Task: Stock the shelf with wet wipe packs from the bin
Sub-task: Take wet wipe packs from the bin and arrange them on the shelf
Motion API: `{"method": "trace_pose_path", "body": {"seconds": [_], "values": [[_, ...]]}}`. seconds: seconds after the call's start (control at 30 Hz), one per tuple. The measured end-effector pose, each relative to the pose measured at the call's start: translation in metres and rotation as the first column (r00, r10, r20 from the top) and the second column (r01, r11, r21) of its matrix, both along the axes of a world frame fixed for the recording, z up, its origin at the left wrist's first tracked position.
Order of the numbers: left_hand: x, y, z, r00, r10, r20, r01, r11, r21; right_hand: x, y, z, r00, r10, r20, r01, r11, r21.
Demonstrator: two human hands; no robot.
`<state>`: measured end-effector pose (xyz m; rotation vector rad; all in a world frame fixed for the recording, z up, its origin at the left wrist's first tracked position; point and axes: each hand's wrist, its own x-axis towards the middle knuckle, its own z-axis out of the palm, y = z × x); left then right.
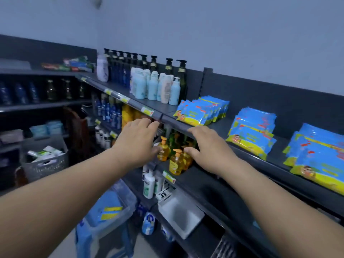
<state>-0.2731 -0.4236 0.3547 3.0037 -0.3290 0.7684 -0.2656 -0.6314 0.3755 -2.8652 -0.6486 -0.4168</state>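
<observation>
Blue-and-yellow wet wipe packs stand in three groups on the dark top shelf (219, 125): one stack (202, 111) in the middle, a second (253, 131) further right, a third (318, 157) at the right edge. Both my hands hover in front of the shelf's front lip, empty. My left hand (137, 142) has relaxed fingers reaching toward the lip. My right hand (206, 148) is spread, fingertips near the lip just below the middle stack. A clear plastic bin (128, 205) low down holds more blue packs (106, 207).
Pale blue lotion bottles (154, 86) and dark pump bottles (141, 62) fill the shelf's left part. Yellow pump bottles (176, 161) stand on the shelf below my hands. A grey basket (44, 164) sits at the left. A white tray (180, 213) lies on a lower shelf.
</observation>
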Motion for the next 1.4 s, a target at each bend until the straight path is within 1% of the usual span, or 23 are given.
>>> {"method": "trace_pose_path", "body": {"seconds": [0.23,0.43,0.57,0.77,0.93,1.1,1.23,1.4], "values": [[-0.013,0.102,-0.023,0.983,0.155,-0.093,-0.156,0.988,0.001,0.018,0.103,-0.034,0.986,0.122,-0.11,-0.124,0.992,-0.011],[-0.006,0.155,-0.052,0.95,0.263,-0.165,-0.272,0.962,-0.031,0.051,0.166,-0.065,0.958,0.214,-0.192,-0.227,0.973,-0.049],[0.017,0.183,-0.078,0.916,0.328,-0.233,-0.341,0.94,-0.019,0.087,0.201,-0.093,0.931,0.271,-0.246,-0.291,0.956,-0.048],[0.076,0.221,-0.122,0.849,0.4,-0.347,-0.432,0.902,-0.018,0.162,0.247,-0.151,0.868,0.35,-0.351,-0.389,0.92,-0.046],[0.122,0.241,-0.184,0.779,0.416,-0.469,-0.481,0.877,-0.02,0.216,0.275,-0.212,0.815,0.353,-0.46,-0.428,0.901,-0.067],[0.151,0.257,-0.252,0.685,0.388,-0.617,-0.505,0.863,-0.018,0.252,0.298,-0.277,0.764,0.297,-0.573,-0.428,0.898,-0.104],[0.172,0.276,-0.301,0.642,0.361,-0.677,-0.493,0.87,-0.003,0.27,0.312,-0.327,0.729,0.287,-0.621,-0.409,0.91,-0.06],[0.194,0.288,-0.369,0.596,0.275,-0.755,-0.444,0.896,-0.025,0.286,0.328,-0.388,0.705,0.234,-0.67,-0.375,0.924,-0.073]]}}
